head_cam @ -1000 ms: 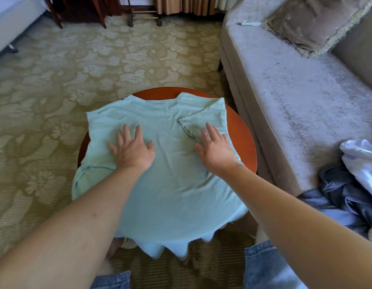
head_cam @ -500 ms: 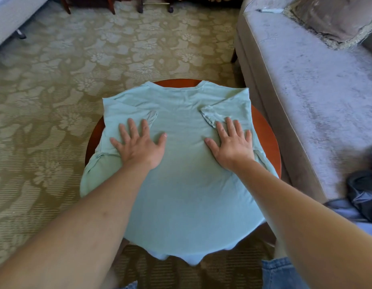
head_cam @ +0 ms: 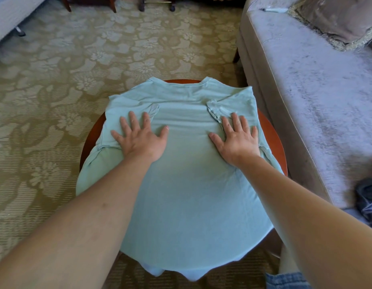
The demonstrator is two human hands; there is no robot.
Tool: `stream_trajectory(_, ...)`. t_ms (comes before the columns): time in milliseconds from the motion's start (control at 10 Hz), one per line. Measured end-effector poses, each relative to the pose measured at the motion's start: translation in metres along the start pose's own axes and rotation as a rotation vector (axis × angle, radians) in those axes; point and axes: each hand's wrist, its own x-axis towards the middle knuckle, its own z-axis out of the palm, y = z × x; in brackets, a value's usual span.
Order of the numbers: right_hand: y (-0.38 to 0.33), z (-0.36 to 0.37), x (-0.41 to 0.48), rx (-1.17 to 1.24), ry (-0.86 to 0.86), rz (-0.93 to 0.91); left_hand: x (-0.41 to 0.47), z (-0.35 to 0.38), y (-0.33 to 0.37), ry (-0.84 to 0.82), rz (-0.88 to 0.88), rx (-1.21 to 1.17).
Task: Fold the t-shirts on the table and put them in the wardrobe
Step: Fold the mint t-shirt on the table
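T-shirt, pale green soft knit (head_cam: 181,184), lay flat over the round reddish-brown wooden table (head_cam: 272,142), covering most of its top. The collar sat at the far edge and the hem hung over the near edge. Both sides were folded inward, so the step in hand was judged to be smoothing those folds before the lengthwise fold.

The left hand (head_cam: 141,138) rested palm down near the left edge and the right hand (head_cam: 237,140) palm down near the right edge. On each, the fingers were straight and spread, pressing the cloth and gripping nothing.

The left sleeve (head_cam: 153,109) lay fairly flat just beyond the left fingertips. The right sleeve (head_cam: 214,109) was bunched and creased at its cuff, touching the right index finger.

Recommended procedure:
1. Flatten the right sleeve first; a lump there would likely carry into every later fold.
2. Sweep both palms from the centre outward with even pressure, keeping the side folds parallel.
3. Support the overhanging hem when lifting it, since its weight could probably drag the shirt toward the near edge.
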Motion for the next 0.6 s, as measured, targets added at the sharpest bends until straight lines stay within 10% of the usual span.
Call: stream_trajectory(600, 0.000, -0.002, 0.021, 0.002, 0.002, -0.006, 0.016, -0.003, 0.008, -0.013, 0.016, 0.012)
